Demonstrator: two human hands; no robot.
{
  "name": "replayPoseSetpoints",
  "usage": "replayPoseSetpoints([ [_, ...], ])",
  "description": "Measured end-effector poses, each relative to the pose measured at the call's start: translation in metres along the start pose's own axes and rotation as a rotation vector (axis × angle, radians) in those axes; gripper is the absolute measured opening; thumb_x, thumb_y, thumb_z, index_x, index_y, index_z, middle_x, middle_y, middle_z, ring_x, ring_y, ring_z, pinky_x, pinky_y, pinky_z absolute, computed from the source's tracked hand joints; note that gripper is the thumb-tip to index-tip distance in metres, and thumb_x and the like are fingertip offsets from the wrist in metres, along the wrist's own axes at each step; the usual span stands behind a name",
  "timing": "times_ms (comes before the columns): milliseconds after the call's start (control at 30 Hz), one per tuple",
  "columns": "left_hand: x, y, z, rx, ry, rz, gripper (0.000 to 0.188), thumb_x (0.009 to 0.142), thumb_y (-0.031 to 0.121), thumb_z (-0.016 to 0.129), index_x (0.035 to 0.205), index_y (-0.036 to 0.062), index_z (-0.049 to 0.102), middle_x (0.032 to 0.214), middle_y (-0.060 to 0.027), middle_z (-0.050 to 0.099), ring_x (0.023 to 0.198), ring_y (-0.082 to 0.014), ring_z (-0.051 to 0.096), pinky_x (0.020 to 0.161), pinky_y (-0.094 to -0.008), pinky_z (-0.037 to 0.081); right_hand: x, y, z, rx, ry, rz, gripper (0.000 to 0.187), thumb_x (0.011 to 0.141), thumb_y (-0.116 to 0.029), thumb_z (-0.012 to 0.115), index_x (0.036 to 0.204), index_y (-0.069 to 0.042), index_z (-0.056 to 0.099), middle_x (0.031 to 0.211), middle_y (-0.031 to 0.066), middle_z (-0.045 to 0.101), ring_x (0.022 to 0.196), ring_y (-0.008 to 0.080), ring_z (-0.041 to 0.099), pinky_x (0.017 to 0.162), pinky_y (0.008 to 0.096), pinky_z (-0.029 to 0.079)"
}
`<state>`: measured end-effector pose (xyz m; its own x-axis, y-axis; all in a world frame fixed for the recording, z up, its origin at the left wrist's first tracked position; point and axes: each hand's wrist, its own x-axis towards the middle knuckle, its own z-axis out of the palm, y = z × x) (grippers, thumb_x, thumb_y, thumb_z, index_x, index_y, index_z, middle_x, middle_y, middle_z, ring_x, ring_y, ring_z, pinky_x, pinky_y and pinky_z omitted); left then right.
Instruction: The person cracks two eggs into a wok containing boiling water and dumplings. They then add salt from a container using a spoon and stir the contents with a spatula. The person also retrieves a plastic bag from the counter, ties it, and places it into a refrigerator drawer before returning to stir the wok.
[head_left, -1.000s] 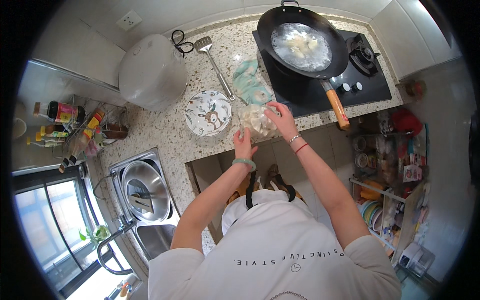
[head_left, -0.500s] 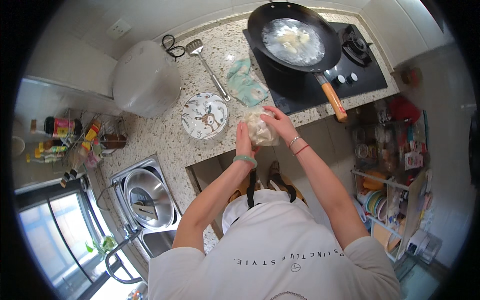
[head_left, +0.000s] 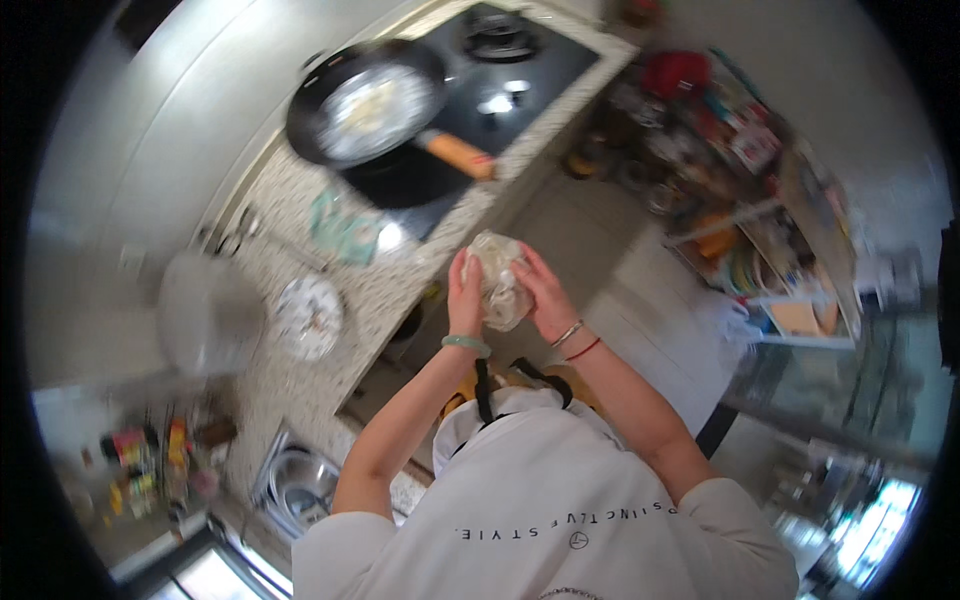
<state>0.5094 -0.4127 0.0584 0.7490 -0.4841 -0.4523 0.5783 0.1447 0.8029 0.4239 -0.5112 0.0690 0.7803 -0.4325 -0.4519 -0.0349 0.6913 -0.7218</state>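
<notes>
Between my two hands is a clear plastic bag [head_left: 497,283] with pale lumps inside, held just off the counter's front edge. My left hand [head_left: 466,295] is wrapped round its left side, a green bangle on that wrist. On the other side my right hand [head_left: 546,298] presses in with bent fingers. What exactly the bag contains is too blurred to make out. Up and to the left, a black pan [head_left: 426,82] with a wooden handle [head_left: 458,154] stands on the black cooktop [head_left: 560,75]. Whitish, shiny content with paler pieces in the middle fills the pan's bottom.
On the speckled counter lie a green-and-white cloth [head_left: 343,232], a metal spatula [head_left: 290,244] and a patterned plate [head_left: 308,318], near a pale rounded appliance [head_left: 212,313]. A sink with a metal bowl [head_left: 303,482] is lower left. At right stands a loaded rack [head_left: 790,270].
My view has swung round to the right, so the counter, pan and plate shift left in the picture. The bag, still between both hands, has moved away from the counter edge.
</notes>
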Motion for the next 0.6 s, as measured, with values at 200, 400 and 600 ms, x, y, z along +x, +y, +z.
replayPoseSetpoints([
  [200, -0.046, -0.06, 0.133, 0.213, -0.363, -0.208, 0.061, 0.091, 0.048, 0.048, 0.138, 0.0129, 0.031, 0.134, -0.0073, 0.04, 0.12, -0.0199, 0.042, 0.098, -0.0329, 0.037, -0.094, -0.053, -0.117, 0.091, 0.274, -0.266, 0.058, 0.087, -0.029, 0.058, 0.138, -0.014, 0.035, 0.131, 0.0034, 0.044, 0.118, 0.0158, 0.044, 0.09, 0.0315, 0.043],
  [400, -0.116, -0.118, 0.255, 0.208, -0.759, -0.439, 0.064, 0.09, 0.054, 0.044, 0.139, 0.0158, 0.03, 0.136, -0.0016, 0.039, 0.123, -0.0192, 0.04, 0.099, -0.0345, 0.037, -0.221, -0.11, -0.202, 0.272, 0.478, -0.454, 0.059, 0.089, -0.038, 0.054, 0.139, -0.014, 0.034, 0.133, 0.0049, 0.043, 0.121, 0.0184, 0.042, 0.092, 0.0353, 0.043],
  [600, -0.207, -0.165, 0.35, 0.299, -1.074, -0.651, 0.064, 0.089, 0.053, 0.045, 0.137, 0.0135, 0.032, 0.133, -0.0025, 0.044, 0.121, -0.0193, 0.045, 0.098, -0.0359, 0.039, -0.333, -0.11, -0.276, 0.459, 0.675, -0.697, 0.058, 0.09, -0.04, 0.051, 0.139, -0.015, 0.033, 0.135, 0.0042, 0.04, 0.122, 0.0223, 0.041, 0.091, 0.0424, 0.044],
])
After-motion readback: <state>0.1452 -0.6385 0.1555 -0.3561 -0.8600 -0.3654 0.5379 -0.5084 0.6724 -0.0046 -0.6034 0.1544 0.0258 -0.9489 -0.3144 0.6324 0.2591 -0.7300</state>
